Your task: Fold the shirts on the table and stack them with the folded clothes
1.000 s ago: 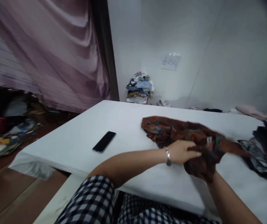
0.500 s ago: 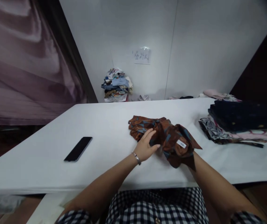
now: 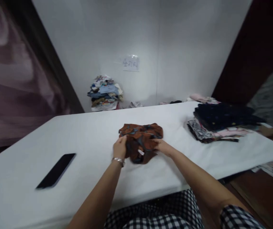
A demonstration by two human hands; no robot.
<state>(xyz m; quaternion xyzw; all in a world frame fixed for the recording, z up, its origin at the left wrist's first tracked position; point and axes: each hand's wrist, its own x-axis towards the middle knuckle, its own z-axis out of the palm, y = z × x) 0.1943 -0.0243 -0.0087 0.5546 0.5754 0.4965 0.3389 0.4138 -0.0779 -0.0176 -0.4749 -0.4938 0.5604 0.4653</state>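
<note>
A rust-brown garment with blue patterning (image 3: 141, 138) lies bunched in the middle of the white table (image 3: 90, 133). My left hand (image 3: 119, 147), with a silver bracelet at the wrist, grips its left edge with the fingers curled into the cloth. My right hand (image 3: 162, 146) holds the right edge, fingers tucked under the fabric. A small white label shows on the near fold of the garment.
A black phone (image 3: 56, 170) lies on the table to the left. A stack of folded clothes (image 3: 219, 122) sits at the right. A heap of mixed clothes (image 3: 104, 93) is on the floor by the far wall, under a paper note (image 3: 131, 63).
The garment has been gathered into a smaller bundle. Both hands now hold its two sides. The camera has turned right, so the phone and curtain sit further left.
</note>
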